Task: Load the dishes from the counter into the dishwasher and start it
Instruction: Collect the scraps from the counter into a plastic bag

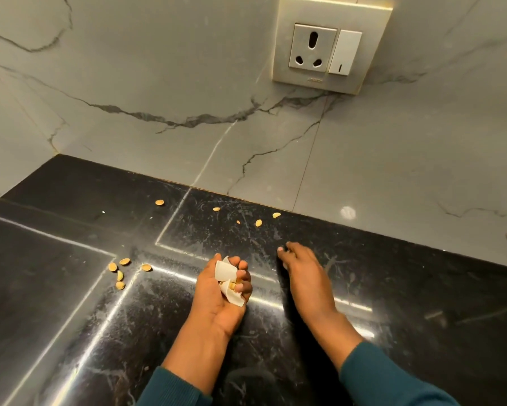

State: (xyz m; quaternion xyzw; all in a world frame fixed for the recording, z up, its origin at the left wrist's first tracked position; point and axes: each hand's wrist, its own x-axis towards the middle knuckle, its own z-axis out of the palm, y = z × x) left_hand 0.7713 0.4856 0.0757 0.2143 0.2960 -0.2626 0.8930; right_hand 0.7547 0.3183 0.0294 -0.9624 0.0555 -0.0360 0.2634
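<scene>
My left hand [220,291] lies palm up on the black counter [422,303]. Its fingers curl round white paper scraps [225,272] and a few nut shells. My right hand [303,273] reaches forward over the counter, its fingertips touching the surface or pinching something small; I cannot tell which. Loose nut shells lie scattered: a cluster at the left [119,269] and several near the back wall [258,222]. No dishes and no dishwasher are in view.
A grey marble-look wall [158,83] rises behind the counter and at the left corner. A wall socket with a switch [329,45] sits high on it. One more shell [159,202] lies near the wall.
</scene>
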